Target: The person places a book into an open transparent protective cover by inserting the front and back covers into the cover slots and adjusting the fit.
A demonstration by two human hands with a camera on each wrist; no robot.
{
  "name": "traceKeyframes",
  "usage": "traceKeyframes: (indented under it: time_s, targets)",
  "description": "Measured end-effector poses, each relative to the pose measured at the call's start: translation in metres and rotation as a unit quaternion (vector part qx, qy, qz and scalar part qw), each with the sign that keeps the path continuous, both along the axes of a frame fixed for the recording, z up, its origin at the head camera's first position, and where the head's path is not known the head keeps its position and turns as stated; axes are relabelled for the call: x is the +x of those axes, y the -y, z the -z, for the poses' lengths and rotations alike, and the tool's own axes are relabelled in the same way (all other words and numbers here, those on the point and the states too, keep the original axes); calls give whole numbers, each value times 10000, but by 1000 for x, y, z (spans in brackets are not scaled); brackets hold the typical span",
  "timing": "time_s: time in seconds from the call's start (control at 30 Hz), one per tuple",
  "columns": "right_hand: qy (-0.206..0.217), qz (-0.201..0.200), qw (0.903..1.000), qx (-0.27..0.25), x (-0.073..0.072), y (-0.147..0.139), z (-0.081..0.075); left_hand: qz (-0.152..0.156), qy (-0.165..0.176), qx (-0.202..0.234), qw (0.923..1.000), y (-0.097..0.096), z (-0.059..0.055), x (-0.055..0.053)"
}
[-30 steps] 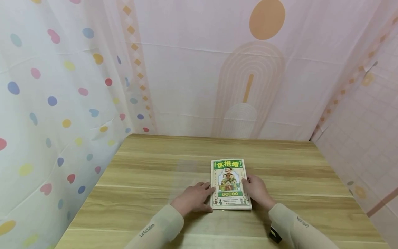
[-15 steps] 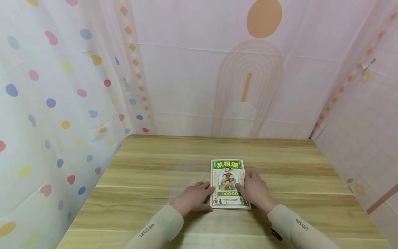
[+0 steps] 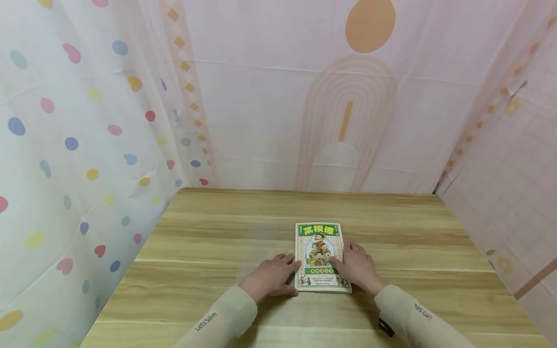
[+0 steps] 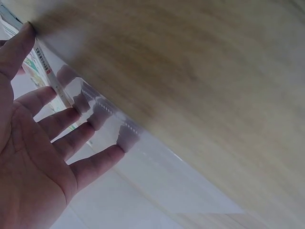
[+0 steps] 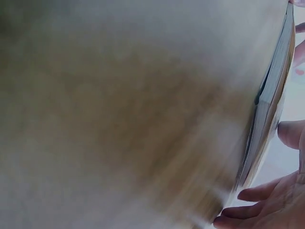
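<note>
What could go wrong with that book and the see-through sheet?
Maybe two things. The right hand has its thumb on the front of the book, while the left hand touches the opposite edge; if one pushes harder than the other, the book could slide crooked. The clear sheet spreads out below the left hand's fingers and looks thin, so dragging them across it might wrinkle it.

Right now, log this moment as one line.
book: lying cover up | left hand: fingertips at book's left edge | right hand: thumb on cover, fingers beside right edge | clear sheet: shows left of book
</note>
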State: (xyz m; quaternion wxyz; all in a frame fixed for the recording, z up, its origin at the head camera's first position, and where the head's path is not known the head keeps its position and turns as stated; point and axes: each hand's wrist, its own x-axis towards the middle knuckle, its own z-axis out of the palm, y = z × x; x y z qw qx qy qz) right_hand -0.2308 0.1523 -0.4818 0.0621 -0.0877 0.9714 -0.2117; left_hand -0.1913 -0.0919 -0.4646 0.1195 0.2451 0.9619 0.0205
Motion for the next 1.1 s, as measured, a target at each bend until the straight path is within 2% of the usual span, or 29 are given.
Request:
traceKeyframes:
  time_s: [0.13, 0.33, 0.43, 0.57, 0.73, 0.9, 1.1]
  targets:
    - [-62, 77, 9999, -95, -1, 0, -1, -2, 31, -12, 10000, 0, 0, 0]
    - [-648, 98, 9952, -725, -4, -3, -4, -42, 49, 51, 10000, 0, -2, 1]
    - [-777, 122, 9924, -947, -4, -5, -5, -57, 60, 92, 9999, 0, -1, 1]
    - [-696, 401, 9884, -1290, -6, -7, -6, -66, 84, 115, 9999, 0, -1, 1]
    - [-496, 774, 9770, -1924, -11, -9, -9, -86, 125, 121, 9998, 0, -2, 1]
    - [-318, 809, 9722, -2172, -11, -11, -9, -77, 122, 67, 9999, 0, -2, 0]
    - [-285, 839, 9607, -2631, -6, -4, -10, -103, 147, 85, 9998, 0, -1, 0]
